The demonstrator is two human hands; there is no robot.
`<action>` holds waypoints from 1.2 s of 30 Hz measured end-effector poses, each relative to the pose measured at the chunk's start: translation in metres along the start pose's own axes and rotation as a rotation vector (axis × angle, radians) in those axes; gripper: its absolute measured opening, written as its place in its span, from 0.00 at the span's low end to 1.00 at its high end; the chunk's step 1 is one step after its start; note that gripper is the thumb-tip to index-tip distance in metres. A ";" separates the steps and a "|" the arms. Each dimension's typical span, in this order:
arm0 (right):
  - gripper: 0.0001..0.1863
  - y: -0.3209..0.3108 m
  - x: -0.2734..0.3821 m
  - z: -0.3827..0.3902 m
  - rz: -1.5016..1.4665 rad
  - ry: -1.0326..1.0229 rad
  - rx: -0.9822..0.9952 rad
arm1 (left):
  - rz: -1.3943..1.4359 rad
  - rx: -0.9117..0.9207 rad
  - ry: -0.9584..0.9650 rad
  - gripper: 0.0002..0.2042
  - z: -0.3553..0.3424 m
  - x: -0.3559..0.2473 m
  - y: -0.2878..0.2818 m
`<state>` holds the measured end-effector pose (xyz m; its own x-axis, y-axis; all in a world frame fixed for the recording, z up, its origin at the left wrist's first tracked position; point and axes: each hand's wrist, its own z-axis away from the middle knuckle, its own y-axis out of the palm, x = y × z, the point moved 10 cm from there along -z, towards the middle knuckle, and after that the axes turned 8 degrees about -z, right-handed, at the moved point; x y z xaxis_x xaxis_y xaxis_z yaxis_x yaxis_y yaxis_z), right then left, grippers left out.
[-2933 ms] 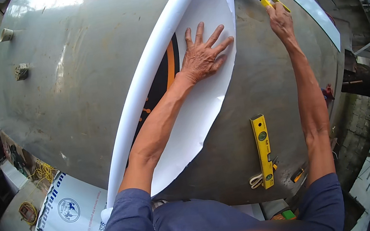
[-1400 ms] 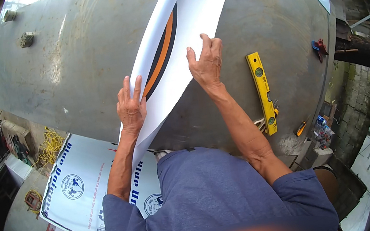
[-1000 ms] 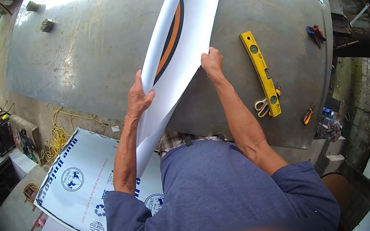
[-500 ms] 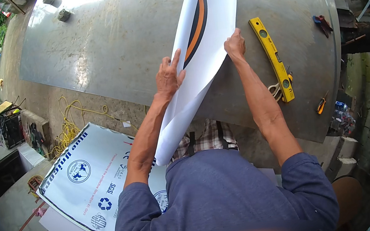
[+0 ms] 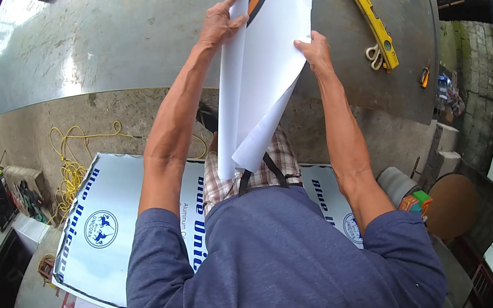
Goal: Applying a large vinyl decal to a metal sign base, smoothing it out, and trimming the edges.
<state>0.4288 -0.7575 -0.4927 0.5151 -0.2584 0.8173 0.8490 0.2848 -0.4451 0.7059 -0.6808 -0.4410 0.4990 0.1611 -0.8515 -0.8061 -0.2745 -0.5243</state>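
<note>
At left, yellow cord [image 5: 71, 190] lies on the floor [image 5: 146, 111], near a pale panel [image 5: 136, 176] with blue lettering [image 5: 89, 189] and round emblem [image 5: 101, 229]. My left hand [image 5: 219, 27] grips the rolled side of the white sheet [image 5: 270, 56], partly over the grey worktop [image 5: 117, 40]; my right hand [image 5: 315, 53] pinches its other edge. Rightward rests a yellow level [image 5: 368, 17].

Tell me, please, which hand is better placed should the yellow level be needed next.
Probably the right hand: it is nearer the yellow level; the left hand is across the white sheet.
</note>
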 end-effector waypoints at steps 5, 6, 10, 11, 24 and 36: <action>0.18 -0.003 -0.022 0.012 -0.017 0.082 -0.029 | -0.454 0.010 -0.047 0.25 0.020 -0.017 0.009; 0.18 -0.004 -0.023 0.016 -0.035 0.086 -0.043 | -0.464 0.020 -0.028 0.25 0.023 -0.026 0.012; 0.17 0.005 0.012 0.034 0.103 -0.017 -0.061 | -1.053 0.155 0.603 0.24 0.035 -0.069 0.023; 0.17 -0.002 0.004 0.032 0.119 0.001 -0.080 | -1.217 0.407 0.574 0.22 0.030 -0.070 0.037; 0.20 -0.001 0.006 0.010 0.178 -0.007 -0.070 | -1.103 0.464 0.795 0.10 0.010 -0.033 -0.044; 0.22 0.002 -0.016 0.008 0.236 0.028 -0.082 | -1.116 0.358 0.796 0.19 0.022 0.022 -0.135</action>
<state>0.4216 -0.7455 -0.5037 0.7024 -0.2190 0.6773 0.7109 0.2645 -0.6517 0.8188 -0.6198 -0.3893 0.8643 -0.4721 0.1734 0.1488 -0.0893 -0.9848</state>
